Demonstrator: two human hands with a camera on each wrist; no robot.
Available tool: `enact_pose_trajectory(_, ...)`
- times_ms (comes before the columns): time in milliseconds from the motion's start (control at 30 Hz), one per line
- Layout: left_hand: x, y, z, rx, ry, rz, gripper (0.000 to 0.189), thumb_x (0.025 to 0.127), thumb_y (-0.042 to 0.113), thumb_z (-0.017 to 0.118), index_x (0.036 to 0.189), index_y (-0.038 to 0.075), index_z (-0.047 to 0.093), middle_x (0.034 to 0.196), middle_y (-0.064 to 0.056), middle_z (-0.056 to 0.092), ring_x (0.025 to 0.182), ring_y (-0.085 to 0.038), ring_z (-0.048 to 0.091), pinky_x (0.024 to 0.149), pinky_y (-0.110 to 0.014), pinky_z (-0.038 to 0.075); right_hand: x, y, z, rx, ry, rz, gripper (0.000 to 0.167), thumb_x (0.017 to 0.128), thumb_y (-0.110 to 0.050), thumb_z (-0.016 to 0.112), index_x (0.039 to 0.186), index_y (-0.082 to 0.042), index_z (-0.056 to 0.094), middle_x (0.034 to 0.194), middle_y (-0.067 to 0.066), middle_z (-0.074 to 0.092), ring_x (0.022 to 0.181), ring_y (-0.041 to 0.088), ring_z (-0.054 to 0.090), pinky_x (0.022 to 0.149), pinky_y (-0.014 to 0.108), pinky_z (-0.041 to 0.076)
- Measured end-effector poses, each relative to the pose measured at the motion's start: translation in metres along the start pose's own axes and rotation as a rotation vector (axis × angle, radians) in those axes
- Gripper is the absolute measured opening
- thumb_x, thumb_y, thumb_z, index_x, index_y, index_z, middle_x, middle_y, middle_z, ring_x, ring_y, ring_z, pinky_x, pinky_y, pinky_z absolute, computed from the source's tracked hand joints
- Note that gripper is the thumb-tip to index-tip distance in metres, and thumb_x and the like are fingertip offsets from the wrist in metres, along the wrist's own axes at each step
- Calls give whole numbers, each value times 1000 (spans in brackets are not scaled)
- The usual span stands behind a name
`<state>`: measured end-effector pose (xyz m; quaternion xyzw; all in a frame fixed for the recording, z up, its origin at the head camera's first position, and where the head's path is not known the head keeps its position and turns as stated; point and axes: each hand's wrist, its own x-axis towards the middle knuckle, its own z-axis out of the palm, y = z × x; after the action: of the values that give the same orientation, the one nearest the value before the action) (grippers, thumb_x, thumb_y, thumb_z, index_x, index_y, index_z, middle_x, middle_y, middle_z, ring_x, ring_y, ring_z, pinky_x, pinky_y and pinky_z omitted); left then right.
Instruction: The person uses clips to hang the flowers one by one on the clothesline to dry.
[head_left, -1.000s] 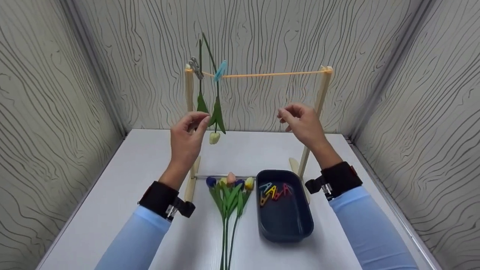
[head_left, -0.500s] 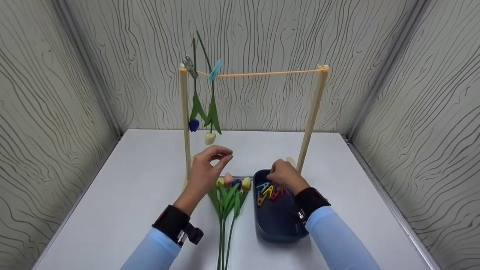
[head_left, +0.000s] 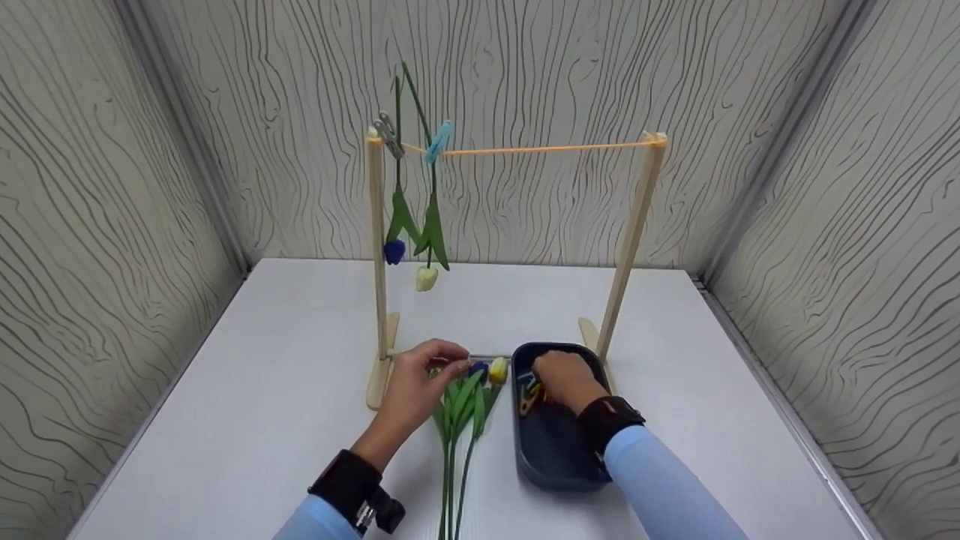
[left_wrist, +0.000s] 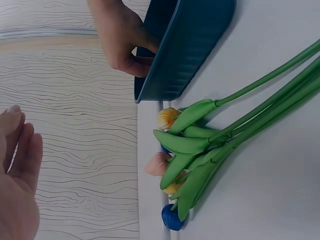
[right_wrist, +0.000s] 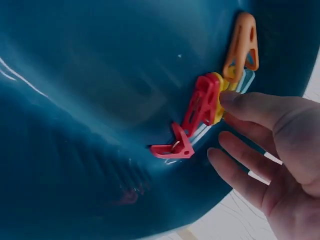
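My left hand [head_left: 417, 381] hovers over the tulip heads with loosely bent fingers and nothing between them. Below it lies a bunch of tulips [left_wrist: 200, 150] with yellow, pink and blue heads. My right hand [head_left: 568, 379] reaches down into a dark blue bin [head_left: 555, 450]. Its thumb touches a yellow clothespin [right_wrist: 218, 112] in the right wrist view, the other fingers spread apart beside it. Around that lie an orange clothespin [right_wrist: 242, 47], a light blue clothespin [right_wrist: 246, 80] and red clothespins [right_wrist: 201, 102].
Behind the hands stands a wooden frame [head_left: 630, 240] with an orange cord [head_left: 540, 148]. At its left end, a grey clothespin [head_left: 388, 135] holds a blue tulip [head_left: 394, 251] head down. A light blue clothespin [head_left: 439, 141] holds a white tulip [head_left: 427, 278].
Both hands have come down from beside the hanging tulips and the right post. The right hand has gone into the bin; the left hand has lowered over the tulip bunch.
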<state>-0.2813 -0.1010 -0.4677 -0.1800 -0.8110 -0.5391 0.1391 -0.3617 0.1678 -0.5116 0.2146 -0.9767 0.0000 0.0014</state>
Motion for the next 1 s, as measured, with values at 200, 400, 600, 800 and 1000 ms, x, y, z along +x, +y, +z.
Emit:
enact_pose_trajectory(200, -5, -5, 4, 1, 22, 16, 15, 100, 9, 77, 112, 17, 81, 111, -2, 82, 106, -17, 78, 96, -26, 64, -1, 0, 7, 28, -13, 28, 8, 90, 4, 81, 93, 1, 74, 96, 22, 76, 88, 40, 73, 84, 57, 65)
enact_pose_trajectory(400, -7, -7, 8, 1, 20, 24, 15, 100, 11, 78, 113, 16, 81, 113, -2, 83, 107, -18, 78, 94, -25, 64, 1, 0, 5, 26, -6, 48, 21, 82, 8, 86, 97, 3, 72, 100, 25, 75, 93, 44, 73, 86, 59, 64)
enact_pose_trajectory(600, -7, -7, 12, -5, 5, 0, 15, 100, 10, 78, 114, 15, 80, 114, -3, 82, 108, -20, 78, 95, -25, 64, -1, -1, 7, 13, 9, 59, 12, 88, 8, 81, 93, 3, 72, 97, 25, 76, 88, 43, 75, 81, 58, 65)
enact_pose_trajectory(800, -6, -8, 16, -36, -2, -5, 14, 101, 9, 76, 113, 15, 80, 115, -4, 81, 110, -21, 77, 94, -22, 63, -2, -2, 12, 3, 19, 76, 6, 93, 7, 76, 93, 2, 73, 95, 24, 76, 86, 41, 75, 79, 56, 65)
enact_pose_trajectory(1000, -6, -9, 18, -34, -1, 6, 13, 101, 9, 76, 112, 15, 80, 115, -6, 82, 108, -21, 78, 94, -23, 64, 1, 7, 11, 35, 49, 61, 5, 93, 3, 79, 93, 3, 74, 95, 23, 75, 86, 40, 74, 80, 56, 65)
